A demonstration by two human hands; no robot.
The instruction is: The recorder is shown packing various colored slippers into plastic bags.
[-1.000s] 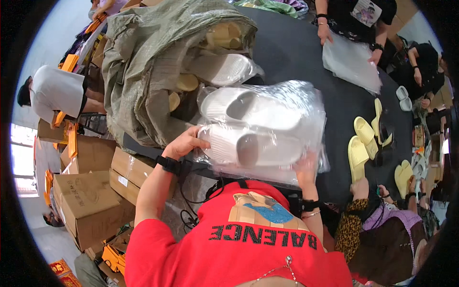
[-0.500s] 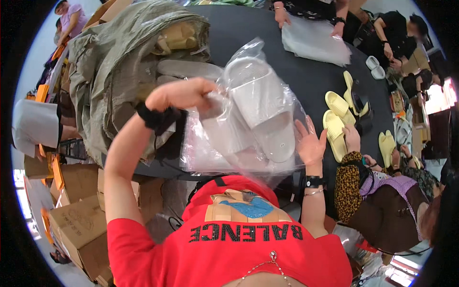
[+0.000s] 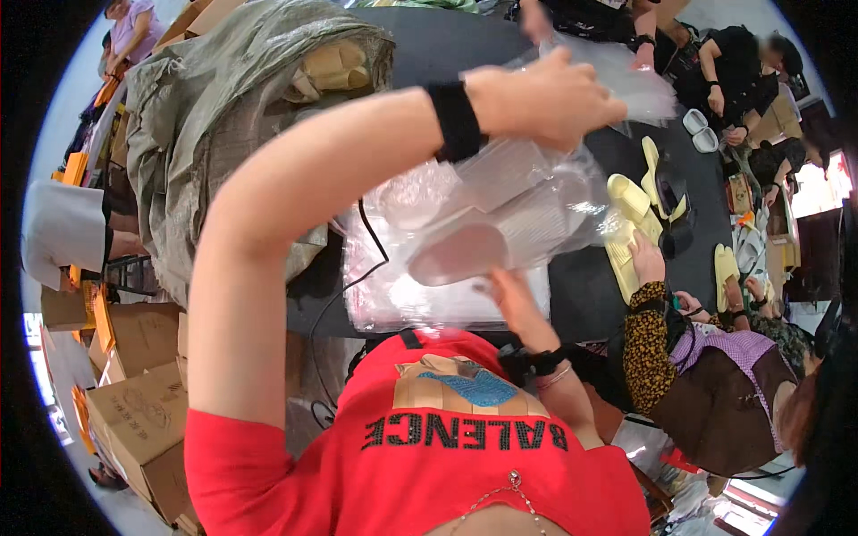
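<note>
Looks like the turning-the-pair bit: grey-white slippers (image 3: 460, 248) in a clear bag (image 3: 581, 205), over flat plastic (image 3: 384, 305) on the table (image 3: 411, 40). Left hand (image 3: 547, 100) curls over the far end, can't tell if it's gripping; right hand (image 3: 518, 308) is blurry, fingers loose near the near side. Next move calls for steadying that side imo. Black cord (image 3: 375, 243) could snag, sack (image 3: 165, 179) and yellow slippers (image 3: 633, 198) crowd the sides

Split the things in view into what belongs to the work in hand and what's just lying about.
Work in hand:
pale grey slides in clear plastic, left hand over them, right hand near the lower one
flat clear plastic bags or sheets beneath

Apparently just lying about:
white slides, right table edge
cardboard box, lower left
</note>
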